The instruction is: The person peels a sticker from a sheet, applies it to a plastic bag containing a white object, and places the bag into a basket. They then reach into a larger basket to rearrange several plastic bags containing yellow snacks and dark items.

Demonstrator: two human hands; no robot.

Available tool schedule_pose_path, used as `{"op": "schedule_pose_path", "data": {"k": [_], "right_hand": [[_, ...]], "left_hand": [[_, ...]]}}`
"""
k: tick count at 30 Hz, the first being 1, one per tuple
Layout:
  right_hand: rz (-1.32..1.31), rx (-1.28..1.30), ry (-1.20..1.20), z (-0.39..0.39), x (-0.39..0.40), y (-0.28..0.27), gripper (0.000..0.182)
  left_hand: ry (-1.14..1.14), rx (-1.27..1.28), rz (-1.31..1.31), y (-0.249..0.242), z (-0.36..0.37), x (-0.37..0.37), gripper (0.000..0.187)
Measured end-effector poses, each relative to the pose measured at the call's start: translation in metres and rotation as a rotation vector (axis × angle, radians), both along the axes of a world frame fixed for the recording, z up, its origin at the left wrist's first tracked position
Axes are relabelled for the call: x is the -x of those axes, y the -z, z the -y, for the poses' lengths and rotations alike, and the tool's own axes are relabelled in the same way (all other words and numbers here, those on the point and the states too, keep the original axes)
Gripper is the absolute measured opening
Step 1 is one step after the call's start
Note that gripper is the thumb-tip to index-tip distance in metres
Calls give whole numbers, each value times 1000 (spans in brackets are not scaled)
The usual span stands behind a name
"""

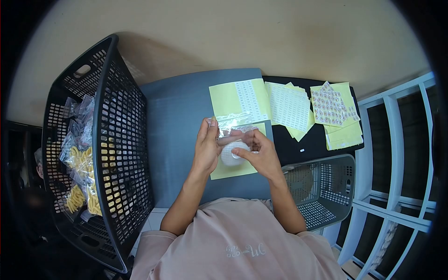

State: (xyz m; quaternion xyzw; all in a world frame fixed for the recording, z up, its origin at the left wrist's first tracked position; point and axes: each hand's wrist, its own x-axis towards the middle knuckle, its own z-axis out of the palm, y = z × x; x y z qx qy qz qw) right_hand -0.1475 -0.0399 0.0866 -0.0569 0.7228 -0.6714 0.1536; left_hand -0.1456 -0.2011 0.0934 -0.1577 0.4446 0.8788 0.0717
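Both hands near mid-frame, over the bench (170,140). Left hand (206,150) pinches the left edge of a clear plastic bag (231,121), thumb uppermost. Right hand (264,157) grips the bag's right side, thumb tip against a white round item (228,157); the item sits between the two hands, just below the bag's shiny upper part. Whether it lies inside the bag, cannot tell. Yellow sheet (233,173) beneath, partly hidden by the hands. Upper right of the frame: printed label sheets (289,104) on yellow backing, some overlapping, on a black surface (280,145). Left side: tall dark basket (122,107) containing clear packets of yellow pieces (81,161). Lower right: grey basket (336,193), just beside the right forearm.
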Motion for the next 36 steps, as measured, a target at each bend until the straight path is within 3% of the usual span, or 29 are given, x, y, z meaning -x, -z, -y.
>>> {"op": "schedule_pose_path", "data": {"k": [2, 7, 11, 16, 22, 26, 28, 34, 36], "right_hand": [[-75, -34, -3, 2, 1, 2, 33], [107, 204, 33, 7, -2, 0, 25], [75, 271, 66, 8, 0, 11, 17], [383, 452, 11, -5, 3, -4, 20], [221, 127, -156, -1, 3, 5, 26], [180, 153, -92, 6, 1, -3, 25], [46, 128, -42, 10, -2, -4, 29], [8, 18, -37, 10, -2, 5, 35], [27, 85, -27, 13, -6, 1, 38]], "left_hand": [[-4, 8, -19, -4, -2, -2, 24], [-109, 77, -13, 9, -6, -4, 22], [-95, 58, -71, 6, -6, -5, 21], [-129, 16, -74, -15, -1, 2, 20], [-85, 51, -206, -6, -5, 0, 23], [-32, 222, -301, 8, -3, -7, 30], [78, 295, -104, 15, 2, -11, 26], [-60, 269, -120, 15, -10, -10, 24], [-46, 335, -119, 15, -9, -9, 24]]}}
